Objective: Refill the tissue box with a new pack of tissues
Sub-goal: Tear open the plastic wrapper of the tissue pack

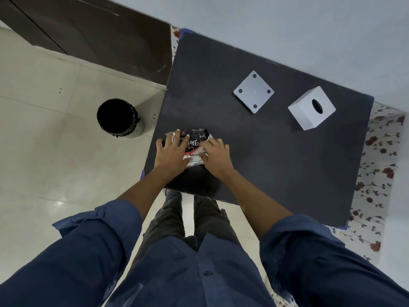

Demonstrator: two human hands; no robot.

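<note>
1. A dark, matte counter (pixel 254 151) carries everything; blue tape shows at its corners and a floral cloth (pixel 380 151) sticks out from under its right edge.
2. Near the front left edge lies a black, red and white tissue pack (pixel 194 138), flat on the counter.
3. Toward the back lies a white square base plate (pixel 253 91) with four dark round pads, one at each corner.
4. Just right of it, apart from it, sits the white tissue box cover (pixel 311 108), its oval slot facing up.
</note>
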